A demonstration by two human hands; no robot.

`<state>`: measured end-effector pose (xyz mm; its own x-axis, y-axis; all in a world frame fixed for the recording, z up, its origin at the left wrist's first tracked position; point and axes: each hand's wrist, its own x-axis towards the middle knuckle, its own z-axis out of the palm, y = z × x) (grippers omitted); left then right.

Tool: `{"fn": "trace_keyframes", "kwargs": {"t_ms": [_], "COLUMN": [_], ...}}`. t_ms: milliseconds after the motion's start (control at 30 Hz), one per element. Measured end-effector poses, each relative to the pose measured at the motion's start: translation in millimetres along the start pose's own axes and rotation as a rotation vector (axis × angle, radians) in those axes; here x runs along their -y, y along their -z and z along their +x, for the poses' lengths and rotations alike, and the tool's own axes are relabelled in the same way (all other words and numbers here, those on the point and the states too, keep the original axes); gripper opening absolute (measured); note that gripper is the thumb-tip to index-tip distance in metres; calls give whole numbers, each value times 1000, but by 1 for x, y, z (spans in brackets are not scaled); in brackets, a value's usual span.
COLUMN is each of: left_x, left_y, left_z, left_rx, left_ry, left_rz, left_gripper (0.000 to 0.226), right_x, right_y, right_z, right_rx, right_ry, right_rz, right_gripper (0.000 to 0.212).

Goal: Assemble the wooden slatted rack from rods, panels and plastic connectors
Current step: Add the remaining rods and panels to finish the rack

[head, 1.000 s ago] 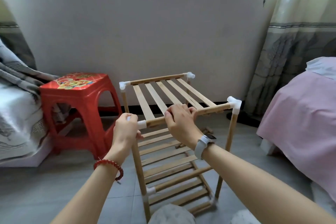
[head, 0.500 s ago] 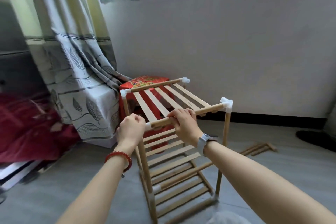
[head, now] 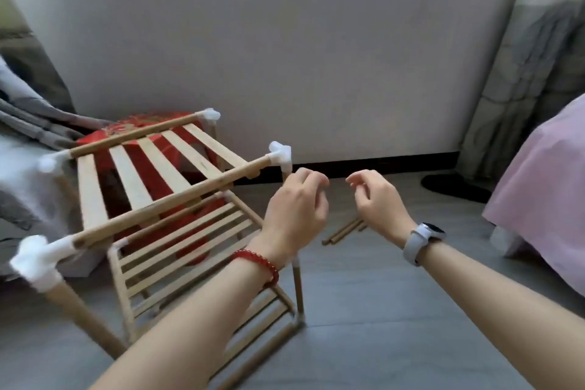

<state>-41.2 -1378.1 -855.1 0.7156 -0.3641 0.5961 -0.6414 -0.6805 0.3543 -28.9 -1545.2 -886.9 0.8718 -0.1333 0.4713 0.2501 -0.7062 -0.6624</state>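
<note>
The wooden slatted rack stands on the floor at the left, with three slatted shelves, upright rods and white plastic connectors at its corners. My left hand, with a red bead bracelet on the wrist, hovers just right of the rack's near right corner, fingers loosely curled and holding nothing. My right hand, with a white watch on the wrist, hangs in the air further right, also loosely curled and empty. Neither hand touches the rack. A few loose wooden rods lie on the floor beyond my hands.
A red plastic stool stands behind the rack against the wall. Grey bedding lies at the left. A pink-covered bed and a curtain are at the right. A dark mat lies by the wall.
Both hands have let go of the rack's top front rod and moved right, off the rack. The view has swung, so the rack now sits at the left.
</note>
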Motion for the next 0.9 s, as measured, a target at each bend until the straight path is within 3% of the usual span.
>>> {"fn": "trace_keyframes", "kwargs": {"t_ms": [133, 300, 467, 567, 767, 900], "left_x": [24, 88, 142, 171, 235, 266], "left_y": [-128, -267, -369, -431, -518, -557], "left_z": [1, 2, -1, 1, 30, 32], "left_rx": [345, 590, 714, 736, 755, 817], "left_ry": [217, 491, 687, 699, 472, 452], "left_rz": [-106, -76, 55, 153, 240, 255], "left_gripper": [28, 36, 49, 53, 60, 56], "right_x": [-126, -270, -357, -402, -464, -492], "right_y": [-20, -73, -134, -166, -211, -241], "right_z": [-12, -22, -25, -15, 40, 85], "right_rx": [186, 503, 755, 807, 745, 676], "right_ry": [-336, -610, -612, -591, -425, -363], "right_rz": [-121, -257, -358, -358, -423, -497], "right_gripper": [27, 36, 49, 52, 53, 58]}}
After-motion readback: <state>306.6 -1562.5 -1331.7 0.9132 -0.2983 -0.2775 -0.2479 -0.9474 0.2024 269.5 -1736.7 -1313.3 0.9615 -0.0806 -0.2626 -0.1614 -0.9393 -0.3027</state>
